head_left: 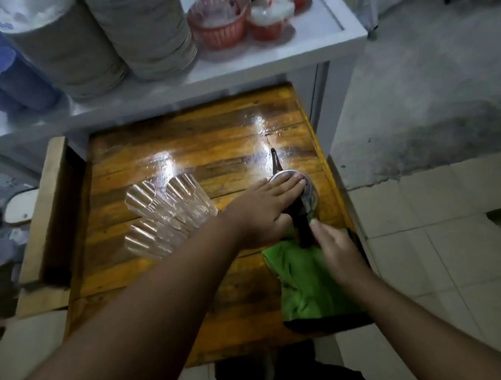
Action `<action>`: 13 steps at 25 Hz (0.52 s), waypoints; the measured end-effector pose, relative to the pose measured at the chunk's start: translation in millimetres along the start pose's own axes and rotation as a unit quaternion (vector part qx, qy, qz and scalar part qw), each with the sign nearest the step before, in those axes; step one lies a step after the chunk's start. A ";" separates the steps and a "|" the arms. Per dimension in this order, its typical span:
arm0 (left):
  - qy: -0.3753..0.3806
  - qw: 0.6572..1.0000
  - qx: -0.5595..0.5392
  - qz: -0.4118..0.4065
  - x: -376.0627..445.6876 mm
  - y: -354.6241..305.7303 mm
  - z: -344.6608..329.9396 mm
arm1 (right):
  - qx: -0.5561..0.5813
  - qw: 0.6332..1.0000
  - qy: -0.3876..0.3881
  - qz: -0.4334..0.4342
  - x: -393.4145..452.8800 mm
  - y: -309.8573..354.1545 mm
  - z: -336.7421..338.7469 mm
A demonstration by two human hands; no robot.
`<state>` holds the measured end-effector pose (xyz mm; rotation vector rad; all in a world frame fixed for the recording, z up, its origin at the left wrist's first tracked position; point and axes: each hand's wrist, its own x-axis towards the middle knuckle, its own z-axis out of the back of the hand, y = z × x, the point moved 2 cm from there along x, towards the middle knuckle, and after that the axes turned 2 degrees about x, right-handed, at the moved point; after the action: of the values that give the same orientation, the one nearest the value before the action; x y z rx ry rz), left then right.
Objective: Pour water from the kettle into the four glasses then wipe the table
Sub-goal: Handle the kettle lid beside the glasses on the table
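We see the kettle just right of the frame's centre, standing on the wooden surface, its thin spout pointing toward the top of the frame and its dark handle running down toward us. Our left hand reaches across from the lower left and lies over the lid, fingers straight and close together, flat on the metal. We judge this steadies the lid or the body before lifting. Our right hand comes from the lower right and sits just beside the handle's near end, its fingers loosely extended and slightly apart, gripping nothing; it seems ready to take the handle.

The glasses cluster left of centre, close together, touching or nearly so, near the left wrist. They blur, so we cannot tell whether they hold water. Keeping them grouped should make pouring from one spot easier.

A green cloth lies crumpled at the lower right of the surface, under the right hand and beneath the handle's end, presumably waiting for wiping. The surface shines wetly near the top.
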<state>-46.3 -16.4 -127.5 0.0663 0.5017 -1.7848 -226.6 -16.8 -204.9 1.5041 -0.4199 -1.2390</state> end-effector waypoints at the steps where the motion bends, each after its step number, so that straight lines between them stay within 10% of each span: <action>1: -0.005 1.000 -0.010 0.003 0.3 0.3 -1.4 | 0.023 1.000 0.013 -0.006 8.6 -0.2 1.9; 13: 0.015 0.999 -0.022 0.025 2.6 -9.5 -1.0 | 0.221 0.961 0.166 0.008 41.7 16.3 -23.4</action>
<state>-56.2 -16.6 -126.3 0.0750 0.5557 -1.7265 -184.7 -43.6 -213.4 2.0457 -0.5036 -0.8876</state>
